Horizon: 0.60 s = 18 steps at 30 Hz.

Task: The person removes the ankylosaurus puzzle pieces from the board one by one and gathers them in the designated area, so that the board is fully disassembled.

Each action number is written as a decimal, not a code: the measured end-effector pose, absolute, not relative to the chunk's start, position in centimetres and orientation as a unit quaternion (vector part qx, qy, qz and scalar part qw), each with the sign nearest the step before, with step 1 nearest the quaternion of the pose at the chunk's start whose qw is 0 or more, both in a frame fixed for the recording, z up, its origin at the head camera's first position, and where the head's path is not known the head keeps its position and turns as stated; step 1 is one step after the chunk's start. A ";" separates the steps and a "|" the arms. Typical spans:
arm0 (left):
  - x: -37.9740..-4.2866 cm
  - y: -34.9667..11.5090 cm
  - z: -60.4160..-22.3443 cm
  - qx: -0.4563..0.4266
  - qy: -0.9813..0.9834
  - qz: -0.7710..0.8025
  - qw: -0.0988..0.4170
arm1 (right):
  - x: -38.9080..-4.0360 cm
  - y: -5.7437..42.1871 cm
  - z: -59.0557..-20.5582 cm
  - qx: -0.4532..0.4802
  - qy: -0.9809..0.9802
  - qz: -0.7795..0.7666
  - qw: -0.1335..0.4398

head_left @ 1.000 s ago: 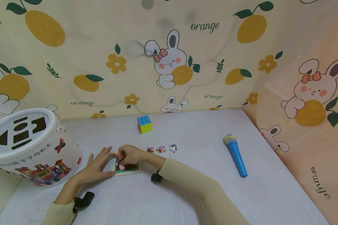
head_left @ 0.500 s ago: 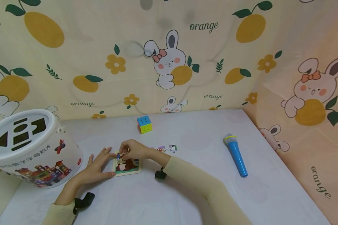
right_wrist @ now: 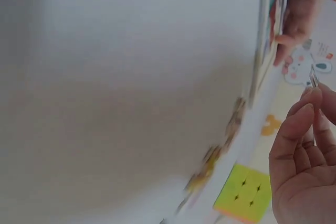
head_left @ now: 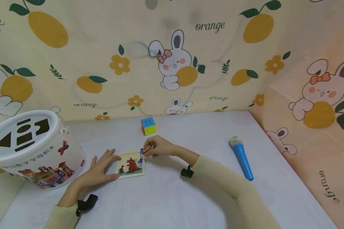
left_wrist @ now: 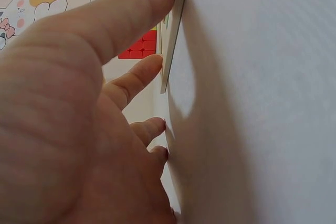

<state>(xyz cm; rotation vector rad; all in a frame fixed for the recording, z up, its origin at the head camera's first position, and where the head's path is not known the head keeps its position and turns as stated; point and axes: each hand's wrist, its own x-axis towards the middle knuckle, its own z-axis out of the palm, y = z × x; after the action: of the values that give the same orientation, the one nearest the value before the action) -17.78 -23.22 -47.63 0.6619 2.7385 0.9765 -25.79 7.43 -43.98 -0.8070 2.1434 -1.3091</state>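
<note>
A small square jigsaw puzzle board (head_left: 131, 174) with a brown animal picture lies flat on the table; its upper left part shows bare tray. My left hand (head_left: 98, 170) touches the board's left side with thumb and forefinger spread and fairly straight. In the left wrist view the thumb (left_wrist: 131, 11) rests on the board's edge (left_wrist: 177, 24). Over the board's upper right corner, my right hand (head_left: 161, 146) pinches a puzzle piece (head_left: 142, 153) between thumb and fingers. The right wrist view shows this piece (right_wrist: 314, 77) edge-on. Loose puzzle pieces (right_wrist: 210, 166) lie beyond the board, blurred.
A Rubik's cube (head_left: 148, 126) stands behind the right hand. To the right lies a blue toy microphone (head_left: 242, 159). A white bucket with a shape-sorter lid (head_left: 37, 149) stands at the left, close to the left hand. Printed cloth (head_left: 126, 31) hangs behind the table.
My right hand has moved right from the board's upper left to its upper right corner, with a puzzle piece pinched, baring part of the tray. The left hand stays in place.
</note>
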 end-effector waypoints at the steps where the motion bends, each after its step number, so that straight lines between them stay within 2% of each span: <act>1: -17.8 -23.2 -47.6 0.222 0.916 0.326 0.079 | -25.7 7.9 -44.0 -0.297 0.788 -0.477 0.250; 8: -17.9 -23.0 -47.3 0.220 0.916 0.327 0.081 | -24.3 9.9 -44.4 -0.300 0.800 -0.443 0.271; 18: -17.9 -23.1 -47.6 0.220 0.914 0.330 0.083 | -23.7 10.6 -45.1 -0.320 0.803 -0.422 0.272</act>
<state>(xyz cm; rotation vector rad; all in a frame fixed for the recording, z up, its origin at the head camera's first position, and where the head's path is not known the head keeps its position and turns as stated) -17.88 -23.06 -47.57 0.6577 2.7289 0.9868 -23.72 10.61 -45.10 -0.8607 2.1631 -1.1375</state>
